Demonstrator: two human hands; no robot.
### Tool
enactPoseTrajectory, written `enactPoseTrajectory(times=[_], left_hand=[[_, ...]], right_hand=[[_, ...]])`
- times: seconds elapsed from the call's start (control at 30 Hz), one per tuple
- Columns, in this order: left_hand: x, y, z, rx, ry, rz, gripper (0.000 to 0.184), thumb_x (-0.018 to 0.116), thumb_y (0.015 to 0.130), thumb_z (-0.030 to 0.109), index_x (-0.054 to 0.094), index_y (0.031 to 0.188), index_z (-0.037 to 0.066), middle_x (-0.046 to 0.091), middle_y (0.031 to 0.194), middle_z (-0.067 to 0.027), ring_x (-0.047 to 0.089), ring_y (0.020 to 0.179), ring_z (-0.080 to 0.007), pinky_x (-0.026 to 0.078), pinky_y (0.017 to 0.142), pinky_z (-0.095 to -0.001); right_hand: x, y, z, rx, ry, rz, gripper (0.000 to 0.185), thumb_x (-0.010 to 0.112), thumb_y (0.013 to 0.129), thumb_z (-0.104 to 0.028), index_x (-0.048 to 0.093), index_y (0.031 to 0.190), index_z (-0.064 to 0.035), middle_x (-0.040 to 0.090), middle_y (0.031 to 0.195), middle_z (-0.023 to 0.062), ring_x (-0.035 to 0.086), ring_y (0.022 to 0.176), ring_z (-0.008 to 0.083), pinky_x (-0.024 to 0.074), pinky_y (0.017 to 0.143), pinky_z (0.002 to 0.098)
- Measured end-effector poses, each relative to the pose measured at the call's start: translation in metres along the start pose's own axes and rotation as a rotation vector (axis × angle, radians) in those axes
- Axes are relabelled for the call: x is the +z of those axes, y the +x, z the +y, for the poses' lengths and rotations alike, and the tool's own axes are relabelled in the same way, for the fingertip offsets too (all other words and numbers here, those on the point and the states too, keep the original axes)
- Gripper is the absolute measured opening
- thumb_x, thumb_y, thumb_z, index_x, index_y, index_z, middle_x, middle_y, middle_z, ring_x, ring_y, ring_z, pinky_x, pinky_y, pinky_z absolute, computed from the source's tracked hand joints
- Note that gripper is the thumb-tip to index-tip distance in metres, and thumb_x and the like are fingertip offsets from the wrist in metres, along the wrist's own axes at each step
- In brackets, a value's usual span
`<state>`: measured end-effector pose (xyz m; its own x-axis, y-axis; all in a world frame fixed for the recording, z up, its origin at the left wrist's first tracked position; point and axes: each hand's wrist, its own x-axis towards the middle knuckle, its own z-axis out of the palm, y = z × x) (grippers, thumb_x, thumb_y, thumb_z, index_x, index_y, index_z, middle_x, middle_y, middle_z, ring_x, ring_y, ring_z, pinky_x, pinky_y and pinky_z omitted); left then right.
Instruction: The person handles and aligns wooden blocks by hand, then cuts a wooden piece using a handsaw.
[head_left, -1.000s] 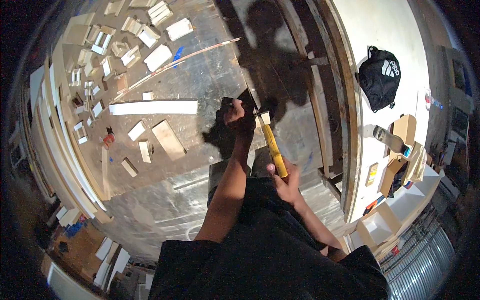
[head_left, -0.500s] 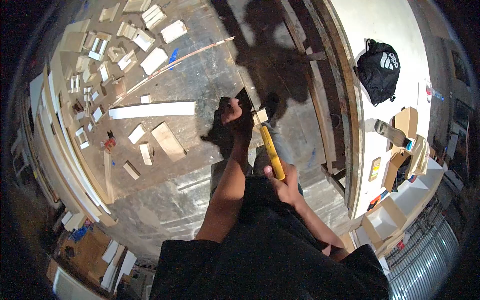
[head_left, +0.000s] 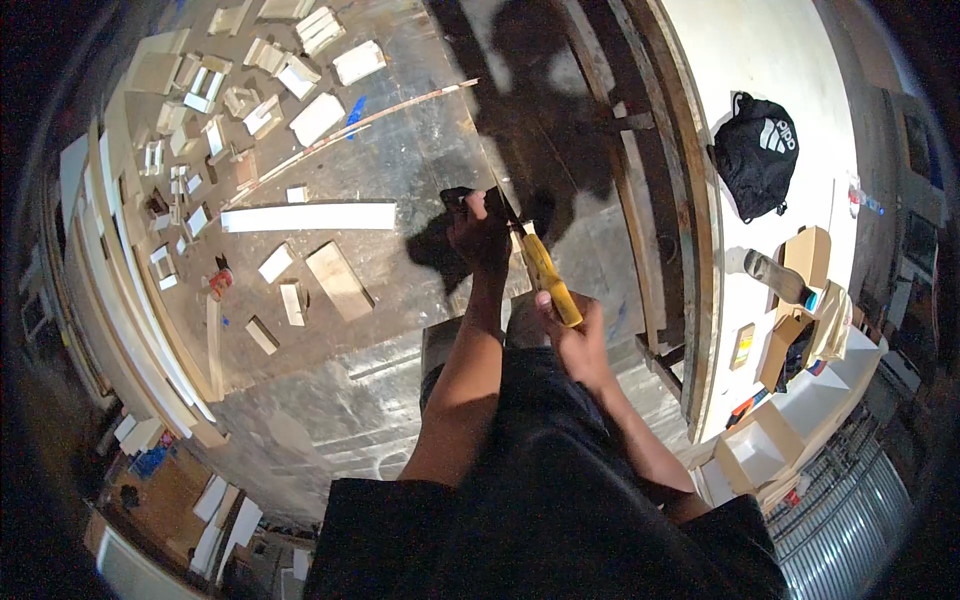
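Observation:
My right hand [head_left: 578, 342] is wrapped round the lower end of a yellow-handled tool [head_left: 548, 275], thumb lying along it. The handle tilts up and left, and a thin dark part at its upper end runs toward my left hand. What kind of tool it is I cannot make out. My left hand [head_left: 480, 238] is closed just left of that upper end, mostly in shadow; whatever its fingers hold is hidden. A small pale wood edge shows beside the tool's tip. Both hands are in front of my body, over the dark, shadowed surface.
Several wood blocks and offcuts, a long white board [head_left: 308, 217] and a plank [head_left: 340, 281] lie to the left. A thin strip [head_left: 400, 106] crosses behind. At right, a white tabletop [head_left: 690, 30] bears a black drawstring bag [head_left: 757, 155], a bottle [head_left: 775, 275] and open cartons [head_left: 808, 255].
The yellow-handled tool and my right hand have shifted slightly up and right. The pale wood piece at the tool's tip shows less. My left hand stays closed close by.

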<state>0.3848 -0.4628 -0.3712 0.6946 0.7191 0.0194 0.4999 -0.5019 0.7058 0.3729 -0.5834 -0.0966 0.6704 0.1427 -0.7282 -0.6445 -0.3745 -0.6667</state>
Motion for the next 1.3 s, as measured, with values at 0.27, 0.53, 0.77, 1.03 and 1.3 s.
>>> enactPoseTrajectory(times=[0.27,0.53,0.77,1.03,1.3], left_hand=[[-0.004,0.002,0.006,0.022,0.142,0.002,0.026,0.067,0.088,0.035,0.062,0.104,0.015,0.069,0.095,-0.0079,0.068,0.087,-0.0324,0.051,0.071,-0.0465],[-0.006,0.006,0.015,0.028,0.073,0.085,0.023,0.068,0.086,0.028,0.063,0.102,0.011,0.069,0.089,-0.0109,0.068,0.083,-0.0338,0.052,0.068,-0.0462],[-0.020,0.006,0.031,0.052,0.151,0.074,0.022,0.068,0.088,0.027,0.063,0.100,0.009,0.069,0.083,-0.0142,0.068,0.078,-0.0355,0.052,0.067,-0.0455],[-0.018,0.003,0.021,0.048,-0.074,0.046,0.027,0.066,0.091,0.029,0.059,0.107,0.008,0.069,0.086,-0.0154,0.067,0.078,-0.0368,0.052,0.067,-0.0467],[0.013,-0.005,-0.015,-0.143,-0.017,-0.127,0.024,0.064,0.091,0.032,0.061,0.107,0.013,0.068,0.085,-0.0124,0.069,0.077,-0.0351,0.052,0.068,-0.0464]], right_hand=[[-0.010,0.013,-0.015,-0.009,-0.187,-0.068,0.041,0.069,0.096,-0.035,0.065,0.093,0.0055,0.059,0.076,0.0015,0.050,0.072,0.0096,0.0437,0.063,0.0296],[-0.018,0.022,0.036,-0.295,-0.314,-0.102,0.032,0.071,0.079,-0.016,0.066,0.105,0.0017,0.068,0.084,0.0246,0.068,0.077,0.0408,0.0521,0.069,0.0460],[-0.021,0.016,0.056,-0.316,-0.547,-0.046,0.044,0.072,0.075,-0.022,0.068,0.114,-0.0029,0.068,0.083,0.0240,0.068,0.081,0.0427,0.0532,0.072,0.0475],[-0.003,0.004,0.065,-0.168,-0.334,0.153,0.038,0.073,0.092,-0.029,0.060,0.097,0.0068,0.063,0.079,0.0080,0.058,0.075,0.0145,0.0478,0.066,0.0327],[0.004,0.002,0.004,-0.033,-0.397,0.050,0.045,0.070,0.093,-0.023,0.048,0.115,0.0095,0.063,0.104,0.0195,0.062,0.095,0.0228,0.0501,0.083,0.0368]])
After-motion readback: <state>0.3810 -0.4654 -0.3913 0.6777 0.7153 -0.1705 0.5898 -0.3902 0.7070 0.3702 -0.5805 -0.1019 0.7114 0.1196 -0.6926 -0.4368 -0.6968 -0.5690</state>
